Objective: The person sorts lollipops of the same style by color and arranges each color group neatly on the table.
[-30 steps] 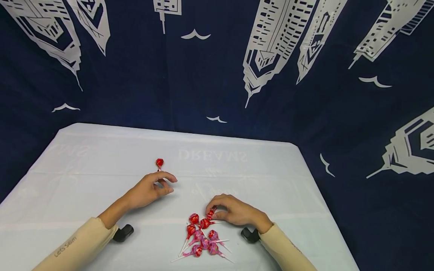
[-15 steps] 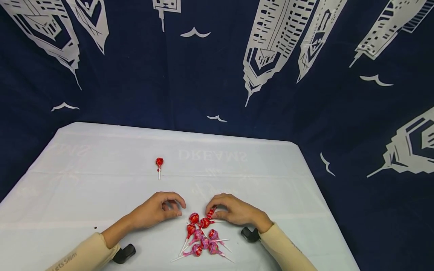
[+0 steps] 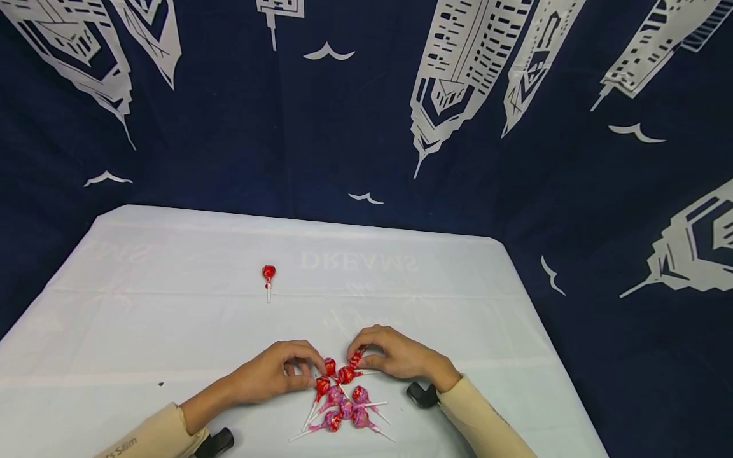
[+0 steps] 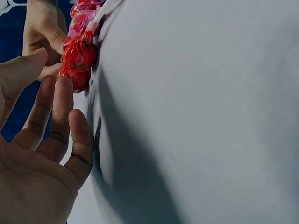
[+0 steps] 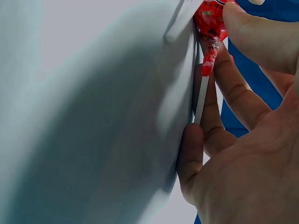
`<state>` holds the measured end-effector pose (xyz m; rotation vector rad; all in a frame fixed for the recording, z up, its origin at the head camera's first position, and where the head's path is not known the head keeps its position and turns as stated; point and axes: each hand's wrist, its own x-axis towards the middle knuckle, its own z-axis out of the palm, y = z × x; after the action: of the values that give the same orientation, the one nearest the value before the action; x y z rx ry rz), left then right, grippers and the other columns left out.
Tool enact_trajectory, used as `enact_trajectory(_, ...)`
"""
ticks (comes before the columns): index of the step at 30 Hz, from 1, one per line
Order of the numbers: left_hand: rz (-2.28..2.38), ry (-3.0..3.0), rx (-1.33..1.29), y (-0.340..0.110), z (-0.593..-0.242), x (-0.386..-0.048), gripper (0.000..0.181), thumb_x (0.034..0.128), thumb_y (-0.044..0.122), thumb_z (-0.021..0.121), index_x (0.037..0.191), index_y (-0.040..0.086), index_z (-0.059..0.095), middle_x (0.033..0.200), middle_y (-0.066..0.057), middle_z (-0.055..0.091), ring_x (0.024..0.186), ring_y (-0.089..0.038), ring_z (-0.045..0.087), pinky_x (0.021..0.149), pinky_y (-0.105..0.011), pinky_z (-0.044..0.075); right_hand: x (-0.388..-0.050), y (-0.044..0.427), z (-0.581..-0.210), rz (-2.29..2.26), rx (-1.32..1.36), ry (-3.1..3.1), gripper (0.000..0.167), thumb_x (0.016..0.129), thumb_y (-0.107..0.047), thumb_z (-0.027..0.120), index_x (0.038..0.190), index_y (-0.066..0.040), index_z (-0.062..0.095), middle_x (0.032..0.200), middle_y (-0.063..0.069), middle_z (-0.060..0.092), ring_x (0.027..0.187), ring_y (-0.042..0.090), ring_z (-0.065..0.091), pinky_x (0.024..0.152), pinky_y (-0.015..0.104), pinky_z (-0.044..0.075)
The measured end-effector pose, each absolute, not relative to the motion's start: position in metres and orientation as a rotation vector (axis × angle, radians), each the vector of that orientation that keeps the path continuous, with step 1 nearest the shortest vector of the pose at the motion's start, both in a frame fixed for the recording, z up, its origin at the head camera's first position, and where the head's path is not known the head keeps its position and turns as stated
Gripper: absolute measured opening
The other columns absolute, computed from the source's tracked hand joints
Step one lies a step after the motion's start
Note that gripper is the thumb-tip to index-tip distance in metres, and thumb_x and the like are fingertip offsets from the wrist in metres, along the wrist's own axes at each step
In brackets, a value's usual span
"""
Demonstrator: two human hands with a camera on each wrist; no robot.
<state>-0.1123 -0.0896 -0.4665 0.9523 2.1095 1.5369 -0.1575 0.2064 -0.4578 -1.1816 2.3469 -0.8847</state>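
Observation:
A pile of wrapped lollipops lies near the front of the table, with pink ones toward the front and red ones behind. My left hand is at the left of the pile, its fingertips beside a red lollipop. In the left wrist view, thumb and fingers are apart, with fingertips close to a red wrapper. My right hand pinches another red lollipop at the pile's back right. Its white stick points down along the fingers in the right wrist view. A single red lollipop lies farther back.
The table has a white cloth with faint lettering. A dark blue curtain with white building prints hangs behind it. Black wrist devices sit at both sleeves. A tiny dark speck lies at the left.
My left hand has left the lone red lollipop at the back and come forward and right to the pile. My right hand has stayed in place.

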Motion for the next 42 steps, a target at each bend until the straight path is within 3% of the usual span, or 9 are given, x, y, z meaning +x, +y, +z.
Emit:
enact_trajectory(18, 1.457, 2.202, 0.948, -0.082, -0.478, -0.104, 0.015, 0.0907, 0.023, 0.075, 0.105, 0.023, 0.074, 0.106, 0.01, 0.066, 0.081, -0.002, 0.062, 0.072, -0.025, 0.045, -0.157, 0.205, -0.457, -0.886, -1.159, 2.344, 0.018, 0.096, -0.023, 0.067, 0.114, -0.024, 0.069, 0.113, -0.015, 0.068, 0.107, 0.006, 0.058, 0.098, 0.031, 0.042)
enact_trajectory(28, 1.514, 2.219, 0.988, -0.08, -0.48, -0.102, 0.015, 0.091, 0.021, 0.075, 0.106, 0.021, 0.075, 0.103, 0.006, 0.068, 0.078, 0.0, 0.059, 0.07, -0.024, 0.047, -0.155, 0.207, -0.454, -0.809, -1.143, 2.409, 0.017, 0.096, -0.025, 0.067, 0.113, -0.029, 0.067, 0.113, -0.018, 0.066, 0.11, 0.007, 0.058, 0.102, 0.037, 0.042)
enact_trajectory(42, 1.533, 2.217, 0.972, -0.08, -0.482, -0.1, 0.013, 0.0913, 0.021, 0.075, 0.104, 0.02, 0.074, 0.106, 0.006, 0.069, 0.081, 0.0, 0.061, 0.072, -0.025, 0.047, -0.158, 0.208, -0.458, -0.891, -1.284, 2.336, 0.02, 0.099, -0.014, 0.062, 0.116, -0.02, 0.071, 0.116, -0.01, 0.066, 0.11, 0.005, 0.06, 0.1, 0.031, 0.047)
